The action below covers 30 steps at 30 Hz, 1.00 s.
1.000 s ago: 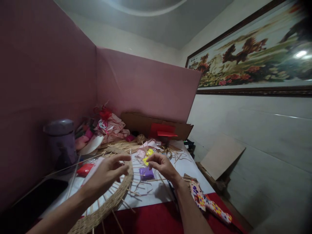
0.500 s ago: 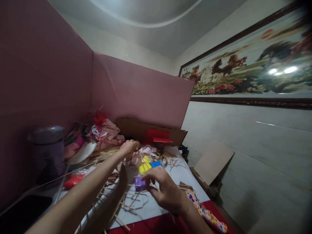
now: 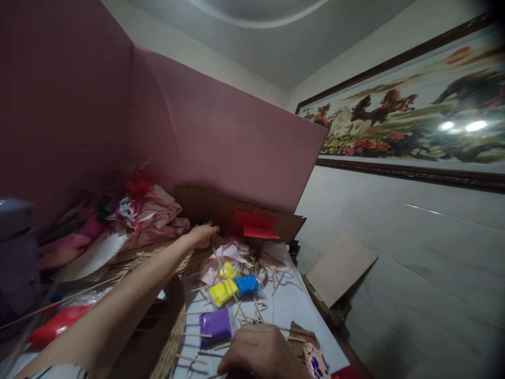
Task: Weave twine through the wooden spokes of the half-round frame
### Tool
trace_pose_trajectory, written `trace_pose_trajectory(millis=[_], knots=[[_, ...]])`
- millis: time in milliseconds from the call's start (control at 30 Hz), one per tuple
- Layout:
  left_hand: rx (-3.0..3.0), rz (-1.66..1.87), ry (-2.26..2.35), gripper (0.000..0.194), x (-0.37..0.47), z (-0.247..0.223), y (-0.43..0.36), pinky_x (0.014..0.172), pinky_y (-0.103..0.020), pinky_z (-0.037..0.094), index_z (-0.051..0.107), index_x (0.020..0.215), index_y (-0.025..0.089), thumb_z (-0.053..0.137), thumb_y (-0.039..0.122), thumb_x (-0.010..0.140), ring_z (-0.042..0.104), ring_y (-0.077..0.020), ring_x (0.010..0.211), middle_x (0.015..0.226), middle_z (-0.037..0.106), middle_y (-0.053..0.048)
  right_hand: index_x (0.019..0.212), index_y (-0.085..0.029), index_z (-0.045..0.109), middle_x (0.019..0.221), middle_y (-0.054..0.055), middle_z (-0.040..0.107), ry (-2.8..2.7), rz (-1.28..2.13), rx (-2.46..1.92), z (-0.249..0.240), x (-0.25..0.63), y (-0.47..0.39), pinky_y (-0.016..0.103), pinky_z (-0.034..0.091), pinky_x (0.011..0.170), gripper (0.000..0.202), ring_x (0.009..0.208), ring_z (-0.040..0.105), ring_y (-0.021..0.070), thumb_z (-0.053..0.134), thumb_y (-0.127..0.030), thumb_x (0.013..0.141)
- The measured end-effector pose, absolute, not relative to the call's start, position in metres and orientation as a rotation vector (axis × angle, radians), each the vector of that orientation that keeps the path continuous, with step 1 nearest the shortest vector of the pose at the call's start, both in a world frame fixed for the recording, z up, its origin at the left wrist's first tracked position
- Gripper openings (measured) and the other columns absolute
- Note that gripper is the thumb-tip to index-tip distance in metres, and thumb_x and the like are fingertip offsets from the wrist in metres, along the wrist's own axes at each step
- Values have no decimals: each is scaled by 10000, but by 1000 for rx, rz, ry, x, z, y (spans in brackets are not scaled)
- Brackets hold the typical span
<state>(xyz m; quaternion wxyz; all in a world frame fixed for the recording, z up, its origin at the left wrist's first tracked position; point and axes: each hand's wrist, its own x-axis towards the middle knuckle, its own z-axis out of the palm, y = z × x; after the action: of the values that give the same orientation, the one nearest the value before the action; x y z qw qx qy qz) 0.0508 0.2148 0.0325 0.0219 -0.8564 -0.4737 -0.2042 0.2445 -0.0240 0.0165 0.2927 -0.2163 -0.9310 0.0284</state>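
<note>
My left hand [image 3: 203, 235] reaches to the far side of the table, beside the crumpled pink wrapping [image 3: 168, 210] and in front of the brown cardboard [image 3: 201, 202]. Its fingers look stretched out, with nothing visible in them. At the bottom, my right hand [image 3: 262, 351] is closed with its fingers bent down; what lies under them is hidden. Just beyond it lies a purple clay-like packet [image 3: 215, 327], with yellow [image 3: 223, 292] and blue [image 3: 246, 285] packets behind. A woven straw basket [image 3: 173, 337] with sticks poking from its side sits under my left forearm.
Thin sticks [image 3: 258, 310] lie scattered over the white tabletop [image 3: 286, 300]. A red packet [image 3: 59, 323], a white paper plate [image 3: 97, 258] and a lilac container [image 3: 16, 252] stand left. Red card [image 3: 258, 223] leans on the cardboard. Flower-patterned cloth [image 3: 315, 360] lies right.
The view has shifted closer to the table. My left hand has moved farther back towards the cardboard, its fingers straighter. My right hand has dropped lower, its fingers now bent down.
</note>
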Motion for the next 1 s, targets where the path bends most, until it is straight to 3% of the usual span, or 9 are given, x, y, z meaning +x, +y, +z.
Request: trace_pose_trajectory(millis=[67, 167, 333, 467, 667, 767, 900, 1000], knots=[[-2633, -582, -1415, 277, 46, 43, 214, 688, -335, 439, 616, 1028, 244, 533, 212, 766, 554, -187, 782, 1037, 518, -67, 744, -189, 633, 622, 6, 640, -2457, 110, -624, 14, 251, -26, 201, 394, 538, 91, 577, 563, 102, 550, -194, 781], [-2564, -545, -1362, 343, 38, 65, 208, 705, -350, 435, 611, 1040, 274, 548, 186, 715, 512, -240, 896, 1114, 452, -92, 747, -192, 645, 642, 3, 657, -2437, 211, -763, 12, 260, -34, 186, 376, 521, 129, 574, 569, 95, 539, -120, 735], [-2419, -594, -1304, 303, 19, 110, 185, 758, -394, 432, 581, 1051, 277, 425, 196, 805, 423, -285, 1043, 1312, 292, -96, 680, -183, 635, 649, -3, 657, -2363, 376, -1154, 13, 265, -51, 178, 349, 529, 250, 592, 579, 100, 498, 3, 584], [-2154, -668, -1273, 320, 2, 152, 162, 769, -370, 434, 544, 1112, 279, 448, 239, 809, 421, -271, 1036, 1286, 339, -90, 691, -189, 636, 689, 3, 659, -2254, 416, -1353, 16, 260, -62, 195, 362, 591, 248, 660, 587, 122, 494, -5, 606], [-2100, -756, -1439, 519, -26, 201, 134, 782, -339, 421, 534, 1134, 274, 657, 390, 643, 457, -260, 998, 1157, 460, -69, 687, -194, 639, 691, 8, 651, -2068, 385, -1487, 16, 255, -71, 224, 360, 610, 175, 670, 573, 138, 514, -71, 699], [-2044, -886, -1464, 567, -35, 212, 125, 754, -313, 422, 518, 1173, 252, 643, 440, 653, 513, -215, 901, 1091, 468, -68, 700, -189, 640, 688, 6, 642, -1987, 416, -1405, 21, 252, -74, 226, 368, 617, 160, 669, 567, 135, 515, -96, 735], [-2151, -832, -1388, 586, -29, 214, 113, 725, -289, 434, 569, 1146, 333, 676, 491, 592, 546, -190, 838, 1015, 470, -32, 700, -194, 659, 683, -6, 654, -2026, 580, -1292, 34, 244, -72, 232, 395, 658, 76, 684, 581, 137, 594, -166, 726], [-2239, -851, -1340, 600, -11, 209, 101, 735, -287, 445, 579, 1141, 333, 669, 529, 582, 552, -186, 833, 983, 472, -32, 698, -183, 631, 755, 14, 643, -1905, 396, -1217, 40, 237, -54, 254, 403, 729, 88, 764, 572, 151, 597, -245, 749]])
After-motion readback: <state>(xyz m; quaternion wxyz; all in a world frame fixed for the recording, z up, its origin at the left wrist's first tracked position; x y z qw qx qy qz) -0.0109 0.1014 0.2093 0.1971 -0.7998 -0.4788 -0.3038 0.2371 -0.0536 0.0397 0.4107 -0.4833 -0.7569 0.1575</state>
